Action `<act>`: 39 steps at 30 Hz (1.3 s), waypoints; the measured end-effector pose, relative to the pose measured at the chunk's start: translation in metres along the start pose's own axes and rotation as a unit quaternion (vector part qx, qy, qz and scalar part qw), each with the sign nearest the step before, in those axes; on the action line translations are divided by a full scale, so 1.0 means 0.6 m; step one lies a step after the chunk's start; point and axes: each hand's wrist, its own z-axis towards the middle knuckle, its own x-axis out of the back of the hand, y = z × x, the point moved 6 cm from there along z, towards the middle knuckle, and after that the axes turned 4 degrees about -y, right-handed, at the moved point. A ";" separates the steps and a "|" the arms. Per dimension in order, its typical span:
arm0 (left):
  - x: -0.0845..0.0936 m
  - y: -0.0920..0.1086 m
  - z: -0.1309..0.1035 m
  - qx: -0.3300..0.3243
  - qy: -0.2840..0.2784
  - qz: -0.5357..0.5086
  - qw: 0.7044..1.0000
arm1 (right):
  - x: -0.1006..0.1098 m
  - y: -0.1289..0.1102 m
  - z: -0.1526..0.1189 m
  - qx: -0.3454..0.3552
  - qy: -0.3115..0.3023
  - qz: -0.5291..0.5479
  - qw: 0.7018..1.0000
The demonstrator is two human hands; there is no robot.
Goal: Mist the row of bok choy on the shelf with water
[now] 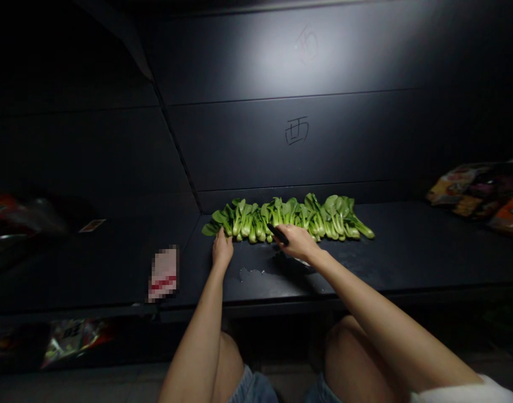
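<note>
A row of green bok choy (pixel 281 221) lies side by side on the dark shelf (pixel 248 280), leaves toward the back panel and pale stems toward me. At the row's left end my left hand (pixel 222 247) rests with its fingers stretched forward against the outermost stems. My right hand (pixel 297 242) is closed around a black-handled tool (pixel 278 234) in front of the middle of the row. The handle's end points up and left. A shiny edge shows below my wrist, but my hand and forearm hide most of the tool, so its kind is unclear.
Water drops (pixel 252 274) wet the shelf near its front edge. Colourful packaged goods (pixel 470 193) stand at the right. On the left lie a blurred-out pink and white item (pixel 164 274) and a small card (pixel 92 225). More packets (pixel 67 338) sit on a lower shelf.
</note>
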 end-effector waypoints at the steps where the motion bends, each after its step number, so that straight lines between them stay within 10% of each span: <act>1: -0.002 -0.003 0.001 0.000 -0.007 0.001 1.000 | 0.001 -0.001 0.000 0.001 -0.005 -0.003 1.000; 39: -0.016 0.023 -0.021 -0.064 0.008 0.045 0.997 | -0.013 -0.012 -0.002 0.038 -0.025 -0.038 0.998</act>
